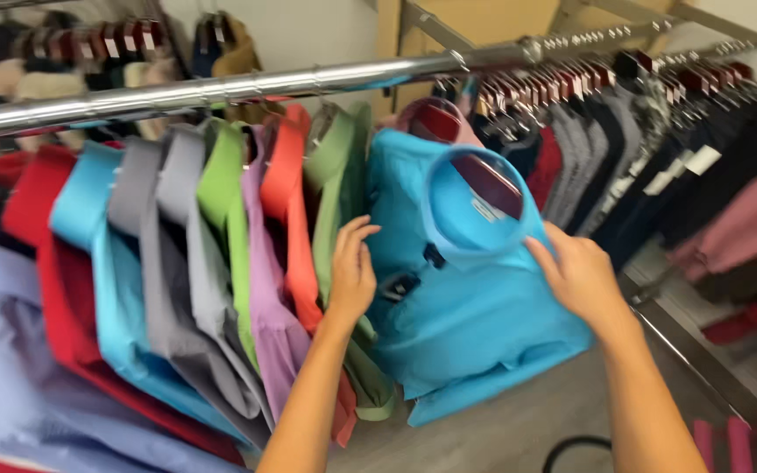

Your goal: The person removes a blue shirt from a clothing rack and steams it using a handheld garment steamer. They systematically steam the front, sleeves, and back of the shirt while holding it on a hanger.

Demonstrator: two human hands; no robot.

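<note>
A bright blue collared shirt [470,307] hangs on a dark red hanger from the chrome rail [247,88], turned to face me. My left hand [354,267] grips its left shoulder edge, next to the green shirt [335,175]. On the other side, my right hand [578,273] holds the shirt's right shoulder just below the collar. A small black clip or tag sits on the shirt's front near the placket.
Red, blue, grey, green, lilac and coral shirts [186,263] hang packed along the rail to the left. A second rack of dark and grey garments [624,140] runs behind on the right, with pink and maroon clothes at far right. Grey floor lies below.
</note>
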